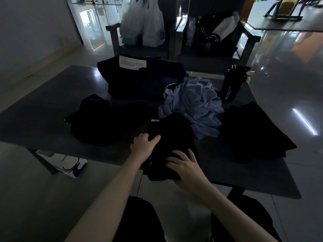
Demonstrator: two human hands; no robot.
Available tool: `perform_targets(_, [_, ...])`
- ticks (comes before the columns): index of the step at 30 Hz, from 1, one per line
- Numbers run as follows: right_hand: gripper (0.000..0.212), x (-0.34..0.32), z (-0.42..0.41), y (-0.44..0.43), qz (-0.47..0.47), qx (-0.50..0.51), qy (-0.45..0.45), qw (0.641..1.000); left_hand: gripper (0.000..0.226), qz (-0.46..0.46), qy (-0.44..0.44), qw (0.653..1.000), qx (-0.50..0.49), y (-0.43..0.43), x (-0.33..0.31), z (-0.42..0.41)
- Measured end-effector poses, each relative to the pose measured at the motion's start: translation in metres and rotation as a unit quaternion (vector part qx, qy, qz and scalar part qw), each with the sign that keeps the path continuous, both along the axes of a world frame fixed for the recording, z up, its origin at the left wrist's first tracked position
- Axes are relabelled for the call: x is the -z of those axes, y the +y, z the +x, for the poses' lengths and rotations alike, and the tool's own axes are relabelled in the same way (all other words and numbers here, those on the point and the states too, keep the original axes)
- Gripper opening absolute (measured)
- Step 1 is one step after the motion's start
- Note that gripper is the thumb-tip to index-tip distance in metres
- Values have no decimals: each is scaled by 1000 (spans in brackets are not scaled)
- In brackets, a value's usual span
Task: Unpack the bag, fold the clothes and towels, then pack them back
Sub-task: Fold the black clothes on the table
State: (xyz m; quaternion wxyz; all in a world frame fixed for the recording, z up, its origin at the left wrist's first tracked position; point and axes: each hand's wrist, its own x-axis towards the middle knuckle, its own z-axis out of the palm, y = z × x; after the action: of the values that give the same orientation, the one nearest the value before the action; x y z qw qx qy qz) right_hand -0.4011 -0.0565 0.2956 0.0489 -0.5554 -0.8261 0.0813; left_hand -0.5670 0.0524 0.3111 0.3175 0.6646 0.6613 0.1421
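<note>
A black garment (172, 135) lies bunched at the near edge of the dark table (43, 105), partly hanging over it. My left hand (144, 144) grips its left side with curled fingers. My right hand (185, 165) rests on its lower part, fingers spread and pressing the cloth. Behind it sits a crumpled pale blue towel (197, 103). A dark bag (139, 75) with a white label stands at the far side. Another black garment (104, 119) lies to the left, and a flat black one (253, 130) to the right.
A black shaker bottle (230, 84) stands at the table's far right. Two chairs behind the table hold white plastic bags (145, 23) and a striped black jacket (215, 32). A white paper bag (68, 165) lies on the floor under the table's left side.
</note>
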Motion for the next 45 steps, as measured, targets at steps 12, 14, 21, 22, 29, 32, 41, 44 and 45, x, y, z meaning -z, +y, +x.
perform_targets(12, [46,-17,69,4,-35,140,34,989,14,-56,178,981,60,-27,-12,27])
perform_targets(14, [32,-16,72,3,-63,143,129,979,23,-74,187,978,54,-21,-20,26])
perform_targets(21, [17,-3,69,9,-6,147,198,969,62,33,76,996,24,20,-24,25])
perform_targets(22, [18,-1,71,9,3,142,191,971,61,-4,67,997,28,24,-21,23])
perform_targets(29, [21,-9,94,16,32,194,101,975,45,-56,166,984,41,4,-16,13])
perform_targets(32, [21,-8,95,17,20,232,103,967,50,-127,177,975,44,-6,-20,11])
perform_targets(41, [51,-35,76,60,-43,470,356,806,62,-81,-87,988,-96,24,-26,23])
perform_targets(44, [42,-36,74,70,-58,477,330,813,46,-14,-82,990,-111,26,-24,21])
perform_targets(45, [40,-36,75,69,-39,479,328,813,41,12,-87,989,-120,25,-22,19])
